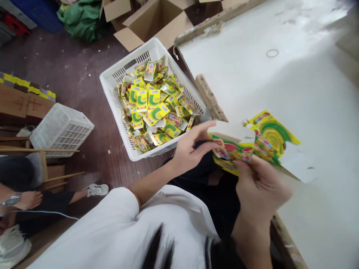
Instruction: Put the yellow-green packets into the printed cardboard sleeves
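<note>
A small yellow-and-green printed carton (231,148) with red pictures is between my two hands, in front of my body at the table's edge. My left hand (190,149) pinches its left end between thumb and fingers. Closed round its right end is my right hand (260,185), slightly blurred. Another yellow-green piece shows just below the carton, partly hidden. Beyond my right hand, several flat carton blanks (273,136) lie overlapping on the white table. To the left, a white plastic basket (114,108) is heaped with folded cartons (154,99) of the same print.
The white table (291,82) has rough wooden edging and carries a thin ring (272,53). Open cardboard boxes (157,22) stand beyond the basket. On the floor at left are another white crate (63,129) and a seated person's shoe (97,189). A green sack (81,18) lies farther back.
</note>
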`<state>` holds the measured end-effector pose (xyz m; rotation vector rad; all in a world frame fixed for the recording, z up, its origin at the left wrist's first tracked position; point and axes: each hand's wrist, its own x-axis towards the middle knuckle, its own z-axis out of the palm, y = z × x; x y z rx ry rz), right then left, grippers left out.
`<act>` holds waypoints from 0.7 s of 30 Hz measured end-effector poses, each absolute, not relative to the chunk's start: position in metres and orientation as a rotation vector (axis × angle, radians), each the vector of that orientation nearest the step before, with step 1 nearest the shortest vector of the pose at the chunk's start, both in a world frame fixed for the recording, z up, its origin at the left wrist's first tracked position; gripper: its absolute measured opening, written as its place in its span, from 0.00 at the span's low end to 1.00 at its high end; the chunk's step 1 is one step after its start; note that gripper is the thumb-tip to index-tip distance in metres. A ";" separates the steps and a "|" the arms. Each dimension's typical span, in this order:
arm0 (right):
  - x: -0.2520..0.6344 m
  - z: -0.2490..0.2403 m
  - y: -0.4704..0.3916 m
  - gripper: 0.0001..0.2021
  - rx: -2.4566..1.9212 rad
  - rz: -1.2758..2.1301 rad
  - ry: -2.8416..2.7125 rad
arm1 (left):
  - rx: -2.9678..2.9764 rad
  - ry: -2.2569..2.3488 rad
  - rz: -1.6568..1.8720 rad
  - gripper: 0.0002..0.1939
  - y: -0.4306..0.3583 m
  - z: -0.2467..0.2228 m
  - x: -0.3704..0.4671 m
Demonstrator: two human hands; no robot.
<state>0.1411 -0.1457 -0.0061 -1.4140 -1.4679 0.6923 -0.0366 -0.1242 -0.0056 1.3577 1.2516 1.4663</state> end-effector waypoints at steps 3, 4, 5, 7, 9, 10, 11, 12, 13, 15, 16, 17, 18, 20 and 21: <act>0.151 -0.001 -0.140 0.15 -1.396 0.240 -1.727 | 1.679 1.492 1.295 0.43 -0.124 0.027 -0.055; 0.152 0.000 -0.139 0.18 -1.326 0.197 -1.825 | 1.797 1.502 1.159 0.48 -0.124 0.034 -0.059; 0.151 0.002 -0.139 0.20 -1.243 0.180 -1.913 | 1.906 1.458 1.017 0.49 -0.124 0.038 -0.063; 0.145 0.004 -0.142 0.23 -1.114 0.166 -1.991 | 2.038 1.296 0.793 0.45 -0.122 0.035 -0.065; 0.136 0.006 -0.147 0.28 -1.099 0.174 -1.848 | 2.067 1.209 0.721 0.37 -0.123 0.024 -0.061; 0.131 0.007 -0.148 0.35 -1.127 0.239 -1.703 | 2.067 1.210 0.740 0.35 -0.124 0.017 -0.058; 0.127 0.007 -0.149 0.40 -1.149 0.360 -1.542 | 2.070 1.227 0.784 0.34 -0.125 0.012 -0.054; 0.123 0.008 -0.149 0.42 -1.163 0.534 -1.379 | 2.077 1.243 0.835 0.34 -0.127 0.007 -0.051; 0.120 0.008 -0.149 0.40 -1.165 0.760 -1.234 | 2.092 1.245 0.878 0.35 -0.129 0.004 -0.047; 0.119 0.008 -0.146 0.31 -1.125 1.276 -0.999 | 2.139 1.215 0.945 0.37 -0.131 0.001 -0.043; 0.120 0.008 -0.144 0.29 -1.076 1.514 -0.910 | 2.172 1.189 0.965 0.38 -0.132 0.001 -0.043; 0.124 0.008 -0.142 0.28 -1.014 1.711 -0.847 | 2.213 1.158 0.972 0.38 -0.132 0.001 -0.043; 0.128 0.008 -0.139 0.27 -0.950 1.866 -0.827 | 2.260 1.127 0.966 0.38 -0.131 0.001 -0.044; 0.136 0.008 -0.135 0.27 -0.849 2.035 -0.902 | 2.347 1.083 0.903 0.36 -0.129 0.000 -0.046; 0.139 0.007 -0.134 0.28 -0.819 2.068 -0.949 | 2.380 1.070 0.856 0.36 -0.128 -0.001 -0.047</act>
